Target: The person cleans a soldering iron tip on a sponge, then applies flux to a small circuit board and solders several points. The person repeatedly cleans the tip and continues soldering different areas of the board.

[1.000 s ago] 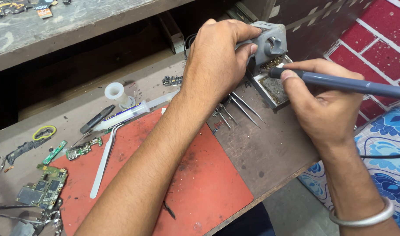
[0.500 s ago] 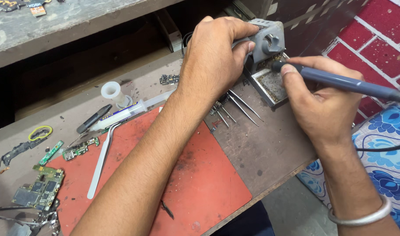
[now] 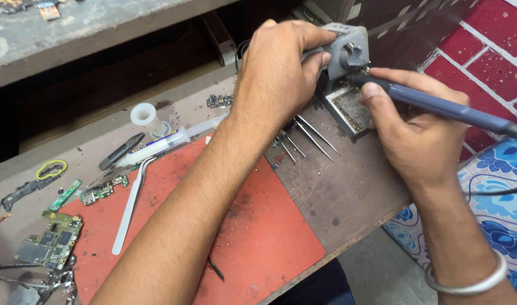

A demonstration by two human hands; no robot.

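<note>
The left hand (image 3: 281, 73) grips the grey metal soldering-iron stand (image 3: 346, 53) at the back of the brown worktop (image 3: 337, 192). The right hand (image 3: 416, 130) holds a blue-grey soldering iron (image 3: 439, 106), its tip in the stand, above the stand's dirty tray (image 3: 348, 110).

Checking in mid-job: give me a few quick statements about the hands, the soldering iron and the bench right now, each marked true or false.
1. The right hand holds the soldering iron. True.
2. The left hand rests flat on the red mat. False: it grips the grey iron stand.
3. The white tweezers lie partly on the mat. True.
4. The syringe is in the left hand. False: it lies on the bench.
5. The circuit board lies at the mat's left edge. True.
</note>
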